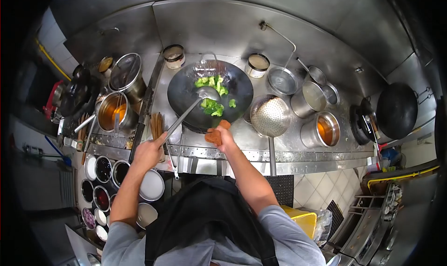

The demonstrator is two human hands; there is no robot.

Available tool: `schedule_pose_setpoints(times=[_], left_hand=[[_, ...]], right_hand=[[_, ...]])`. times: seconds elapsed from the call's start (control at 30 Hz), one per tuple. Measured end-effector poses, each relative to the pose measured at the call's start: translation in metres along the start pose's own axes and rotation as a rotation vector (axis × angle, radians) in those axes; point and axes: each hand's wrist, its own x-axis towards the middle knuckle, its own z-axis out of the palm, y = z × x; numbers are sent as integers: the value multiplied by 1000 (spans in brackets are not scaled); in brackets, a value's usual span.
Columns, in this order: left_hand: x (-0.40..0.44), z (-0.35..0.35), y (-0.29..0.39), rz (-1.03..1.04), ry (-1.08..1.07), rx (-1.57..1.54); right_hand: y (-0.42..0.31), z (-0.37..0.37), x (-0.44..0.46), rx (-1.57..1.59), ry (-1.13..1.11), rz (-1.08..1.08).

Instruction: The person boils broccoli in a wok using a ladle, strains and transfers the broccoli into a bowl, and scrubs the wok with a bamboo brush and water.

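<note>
My left hand (148,153) is wrapped round the long handle of a metal ladle (187,111), whose bowl is down in the wok among the greens. Pieces of broccoli (212,107) lie in the black wok (181,94), beneath and around the ladle's bowl. At the wok's near rim, my right hand (226,139) is closed on a folded orange-brown cloth (214,136). The cloth touches the rim, and whatever handle may lie under it is hidden.
A perforated strainer (270,114) rests right of the wok, near metal pots (308,98) and a pot of orange liquid (328,131). Another such pot (116,110) stands at left. A bamboo brush (157,126) is beside my left hand. Several seasoning containers (101,197) sit lower left.
</note>
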Motion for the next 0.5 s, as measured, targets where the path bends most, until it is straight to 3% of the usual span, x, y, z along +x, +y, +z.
schedule_pose_setpoints(times=[0.13, 0.2, 0.23, 0.33, 0.43, 0.5], left_hand=[[-56, -110, -5, -183, -358, -375], [-63, -129, -4, -219, -444, -327], [-60, -122, 2, -180, -447, -212], [-37, -31, -12, -39, -196, -111], [-32, 10, 0, -139, -119, -178], [-50, 2, 7, -103, -55, -171]], right_hand=[[-23, 29, -78, 40, 116, 45], [-21, 28, -79, 98, 101, 132], [-16, 32, -69, 85, 108, 131], [8, 35, -66, 5, 30, 12], [63, 10, -114, 135, -52, -93], [92, -27, -122, 53, -61, -80]])
